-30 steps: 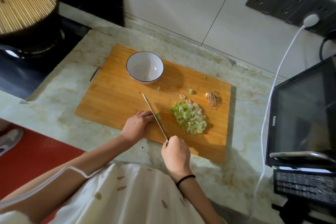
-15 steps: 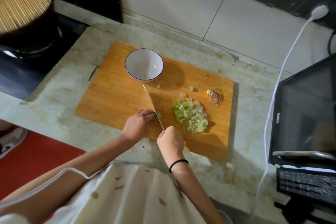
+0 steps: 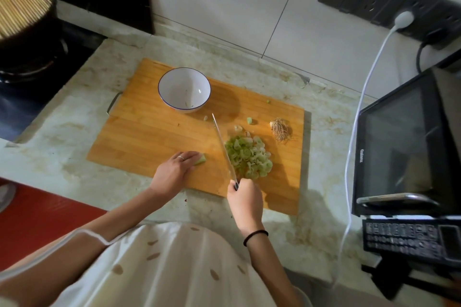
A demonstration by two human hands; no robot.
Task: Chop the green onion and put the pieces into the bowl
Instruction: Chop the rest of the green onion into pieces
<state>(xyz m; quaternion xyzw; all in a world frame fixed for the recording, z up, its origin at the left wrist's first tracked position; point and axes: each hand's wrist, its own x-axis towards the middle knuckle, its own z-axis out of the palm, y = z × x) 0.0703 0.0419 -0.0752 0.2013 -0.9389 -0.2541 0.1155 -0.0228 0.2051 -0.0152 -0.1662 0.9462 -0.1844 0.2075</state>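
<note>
A heap of chopped green onion point(image 3: 248, 157) lies on the wooden cutting board point(image 3: 149, 137), right of centre. My right hand point(image 3: 245, 198) grips the handle of a knife point(image 3: 223, 147), whose blade lies along the heap's left edge. My left hand point(image 3: 173, 169) holds down a short green onion stub point(image 3: 200, 159) with its fingertips, left of the blade and apart from it. A white bowl point(image 3: 184, 90) with a blue rim stands at the board's back and holds only a few scraps. The cut root end point(image 3: 280, 129) lies at the board's right.
A black pot point(image 3: 25, 20) with a bamboo lid sits on the stove at far left. A black microwave point(image 3: 404, 147) stands at right with a white cable point(image 3: 361, 97) running to the wall sockets. Loose onion bits point(image 3: 249, 121) are scattered on the board.
My right hand has shifted the knife right, away from the stub and up against the heap. My left hand stays on the stub. The view has tilted slightly.
</note>
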